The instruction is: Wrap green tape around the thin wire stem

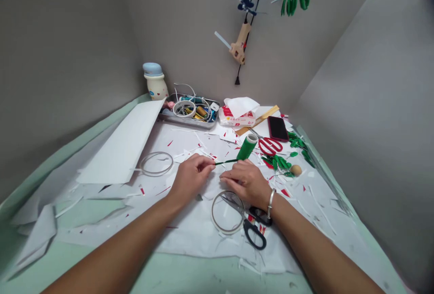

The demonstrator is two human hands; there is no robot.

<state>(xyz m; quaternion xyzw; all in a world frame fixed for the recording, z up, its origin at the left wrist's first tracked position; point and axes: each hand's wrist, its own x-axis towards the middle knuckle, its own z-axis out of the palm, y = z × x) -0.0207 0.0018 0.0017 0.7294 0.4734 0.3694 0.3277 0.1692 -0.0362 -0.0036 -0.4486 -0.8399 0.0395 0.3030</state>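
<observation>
The thin green stem point(225, 162) lies almost level between the two hands, and a roll of green tape point(246, 147) stands tilted at its right end. Counted from the hands, 12 o'clock is straight ahead. The left hand point(191, 177) comes from 7 o'clock, and its fingers point(205, 163) pinch the left part of the stem in a narrow grip. The right hand point(244, 182) comes from 5 o'clock with the palm turned down, and its fingers point(226, 176) curl near the stem, but I cannot tell if they hold it or the roll. A metal bracelet point(271, 203) sits on the right wrist.

At 6 o'clock, just below the hands, lie black scissors point(254, 233) and a clear ring point(228, 212). At 2 o'clock are red scissors point(270, 146), green paper leaves point(276, 163) and a phone point(278, 128). At 11 o'clock stands a metal tray point(188, 115) with cables. At 9 o'clock are another clear ring point(156, 164) and a white paper sheet point(122, 145). Many paper scraps point(203, 235) cover the desk point(190, 277).
</observation>
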